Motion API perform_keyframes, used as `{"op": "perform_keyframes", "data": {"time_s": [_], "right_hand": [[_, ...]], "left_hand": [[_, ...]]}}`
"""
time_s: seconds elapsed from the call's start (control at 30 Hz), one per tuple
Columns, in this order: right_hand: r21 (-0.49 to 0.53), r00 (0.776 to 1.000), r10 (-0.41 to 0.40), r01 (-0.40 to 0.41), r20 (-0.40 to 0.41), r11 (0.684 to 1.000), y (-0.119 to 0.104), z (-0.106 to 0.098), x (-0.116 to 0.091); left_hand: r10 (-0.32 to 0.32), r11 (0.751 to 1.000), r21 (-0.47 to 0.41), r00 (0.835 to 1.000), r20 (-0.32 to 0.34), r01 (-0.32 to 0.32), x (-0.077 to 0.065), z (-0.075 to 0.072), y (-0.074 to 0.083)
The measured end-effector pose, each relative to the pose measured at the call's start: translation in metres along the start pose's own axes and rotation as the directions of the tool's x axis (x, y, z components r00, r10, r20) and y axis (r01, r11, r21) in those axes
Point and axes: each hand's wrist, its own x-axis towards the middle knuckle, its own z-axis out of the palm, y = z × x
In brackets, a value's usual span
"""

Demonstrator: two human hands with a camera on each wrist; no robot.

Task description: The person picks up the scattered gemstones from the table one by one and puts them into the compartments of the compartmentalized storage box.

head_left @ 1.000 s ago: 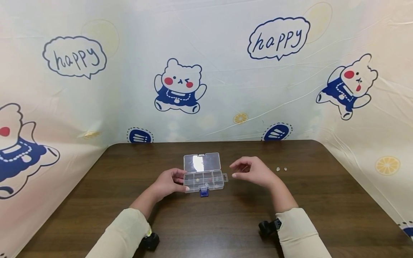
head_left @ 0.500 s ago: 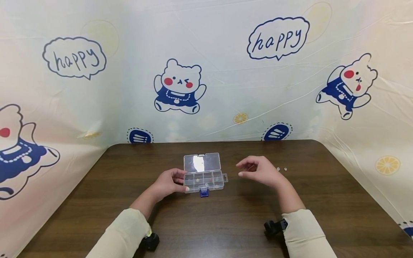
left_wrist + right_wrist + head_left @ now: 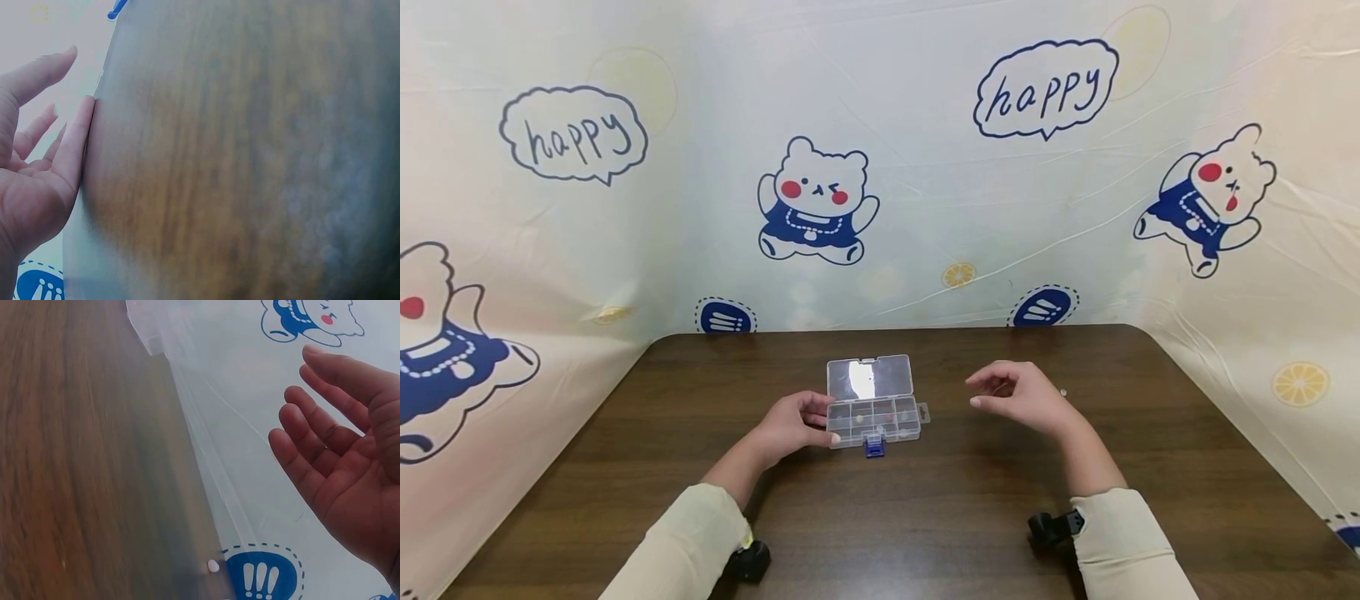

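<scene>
Box: the clear pill box (image 3: 874, 417) sits open at the centre of the frame on the table (image 3: 925, 517), lid tipped back.
Done: a few compartments already hold small pills.
Left: 1 white pill (image 3: 1063, 392) shows just right of the right hand.
Left hand: the left hand (image 3: 793, 425) holds the box's left end, fingers curled on it.
Right hand: the right hand (image 3: 1026, 397) hovers right of centre, fingers loosely apart, holding nothing.
</scene>
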Motion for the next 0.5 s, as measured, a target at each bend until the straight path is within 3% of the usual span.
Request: {"op": "perform_keyframes", "data": {"time_s": [0.5], "right_hand": [[-0.003, 0.999, 0.026, -0.026, -0.029, 1.0, 0.005, -0.015, -0.009]], "left_hand": [[-0.004, 1.0, -0.005, 1.0, 0.001, 0.004, 0.001, 0.0, 0.0]]}}
